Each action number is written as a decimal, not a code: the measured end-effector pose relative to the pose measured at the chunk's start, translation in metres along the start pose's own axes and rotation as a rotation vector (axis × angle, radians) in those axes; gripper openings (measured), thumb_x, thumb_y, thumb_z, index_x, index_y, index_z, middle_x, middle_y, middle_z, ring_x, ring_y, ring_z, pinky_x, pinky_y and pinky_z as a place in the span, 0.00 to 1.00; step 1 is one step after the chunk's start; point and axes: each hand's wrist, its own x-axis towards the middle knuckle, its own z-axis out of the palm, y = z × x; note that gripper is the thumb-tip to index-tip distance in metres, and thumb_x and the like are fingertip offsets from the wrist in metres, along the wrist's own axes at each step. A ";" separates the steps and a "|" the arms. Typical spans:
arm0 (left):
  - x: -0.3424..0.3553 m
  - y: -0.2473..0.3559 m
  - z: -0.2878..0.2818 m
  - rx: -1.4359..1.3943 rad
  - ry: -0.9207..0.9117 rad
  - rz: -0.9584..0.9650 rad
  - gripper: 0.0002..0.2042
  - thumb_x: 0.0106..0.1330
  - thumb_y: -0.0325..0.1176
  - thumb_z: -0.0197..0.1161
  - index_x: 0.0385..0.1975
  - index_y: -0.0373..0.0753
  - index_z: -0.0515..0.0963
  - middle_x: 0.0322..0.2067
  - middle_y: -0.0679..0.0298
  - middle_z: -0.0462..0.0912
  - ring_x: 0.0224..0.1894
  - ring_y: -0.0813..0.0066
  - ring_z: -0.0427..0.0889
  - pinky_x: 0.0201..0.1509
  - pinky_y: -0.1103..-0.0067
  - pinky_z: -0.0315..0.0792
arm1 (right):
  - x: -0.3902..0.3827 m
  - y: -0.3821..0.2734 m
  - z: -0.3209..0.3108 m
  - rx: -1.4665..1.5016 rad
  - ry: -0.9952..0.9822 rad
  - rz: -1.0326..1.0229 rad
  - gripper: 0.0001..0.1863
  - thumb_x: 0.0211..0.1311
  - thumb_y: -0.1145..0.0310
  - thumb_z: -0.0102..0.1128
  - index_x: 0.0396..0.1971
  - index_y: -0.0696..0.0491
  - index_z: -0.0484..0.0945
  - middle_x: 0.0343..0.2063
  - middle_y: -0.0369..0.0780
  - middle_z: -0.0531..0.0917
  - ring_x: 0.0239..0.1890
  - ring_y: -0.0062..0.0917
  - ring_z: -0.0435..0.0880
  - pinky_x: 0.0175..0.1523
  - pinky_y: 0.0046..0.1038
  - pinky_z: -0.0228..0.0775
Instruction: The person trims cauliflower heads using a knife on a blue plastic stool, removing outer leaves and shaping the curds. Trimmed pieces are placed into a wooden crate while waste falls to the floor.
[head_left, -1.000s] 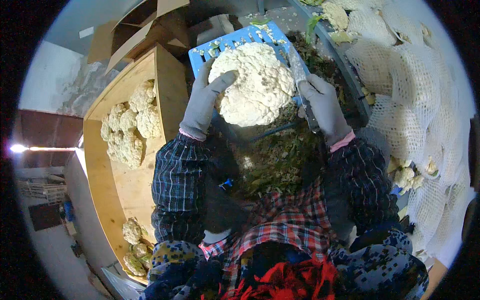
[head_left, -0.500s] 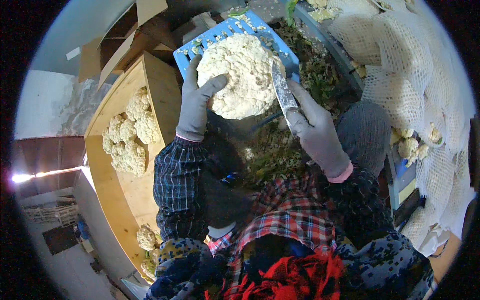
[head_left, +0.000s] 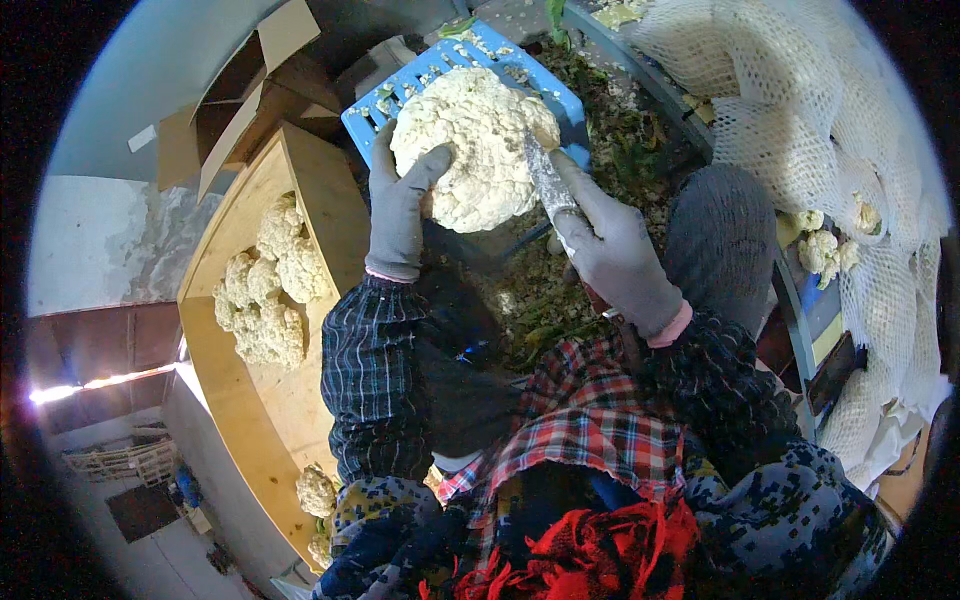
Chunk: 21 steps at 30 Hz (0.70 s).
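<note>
Cauliflower head [head_left: 468, 150] looks mid-trim to me: the left hand [head_left: 402, 205] has its grip spread round the left side, thumb on the face, over a blue slatted crate [head_left: 569, 103]. Right hand [head_left: 622, 255] has its grip wrapped round a knife [head_left: 548, 180], blade at the head's right edge, can't tell if touching. It's white and leaf-free on top, so probably not much left to cut. Other heads [head_left: 268, 335] sit in the wooden box [head_left: 228, 425], so I'd call those done. Leafy scraps [head_left: 635, 140] beside the crate, cardboard box [head_left: 236, 138] behind, white netting [head_left: 800, 60] right, patchy wall [head_left: 90, 230] left.
</note>
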 end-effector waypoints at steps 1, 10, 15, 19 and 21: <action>-0.001 0.000 0.000 -0.006 0.002 -0.001 0.46 0.58 0.35 0.77 0.73 0.28 0.54 0.60 0.48 0.73 0.59 0.62 0.77 0.62 0.72 0.73 | 0.000 0.000 0.001 -0.022 0.010 -0.014 0.31 0.71 0.76 0.49 0.75 0.57 0.61 0.36 0.38 0.82 0.30 0.15 0.75 0.37 0.22 0.70; -0.007 -0.008 0.008 -0.039 0.067 0.005 0.47 0.58 0.33 0.77 0.73 0.28 0.52 0.62 0.46 0.71 0.60 0.61 0.77 0.62 0.71 0.75 | 0.008 -0.009 0.017 0.263 0.041 0.201 0.31 0.72 0.73 0.48 0.75 0.52 0.62 0.25 0.35 0.79 0.21 0.15 0.74 0.26 0.23 0.68; -0.007 -0.010 0.009 0.003 0.082 0.042 0.48 0.57 0.35 0.79 0.72 0.27 0.54 0.62 0.46 0.70 0.61 0.61 0.75 0.64 0.69 0.73 | 0.023 -0.016 0.024 0.262 0.088 0.250 0.32 0.71 0.73 0.49 0.75 0.51 0.62 0.25 0.36 0.79 0.19 0.16 0.75 0.24 0.24 0.69; -0.011 -0.011 0.013 0.173 0.105 0.095 0.48 0.56 0.38 0.80 0.71 0.27 0.56 0.63 0.46 0.70 0.63 0.61 0.74 0.66 0.69 0.72 | 0.035 -0.020 0.028 0.227 0.101 0.230 0.31 0.71 0.73 0.49 0.74 0.52 0.63 0.27 0.35 0.79 0.18 0.15 0.75 0.25 0.23 0.70; -0.011 -0.012 0.013 0.123 0.087 0.092 0.48 0.56 0.37 0.79 0.72 0.27 0.56 0.65 0.46 0.67 0.65 0.60 0.71 0.67 0.69 0.71 | 0.037 -0.019 0.028 0.234 0.113 0.201 0.31 0.71 0.74 0.49 0.74 0.52 0.63 0.26 0.35 0.79 0.18 0.15 0.74 0.24 0.23 0.70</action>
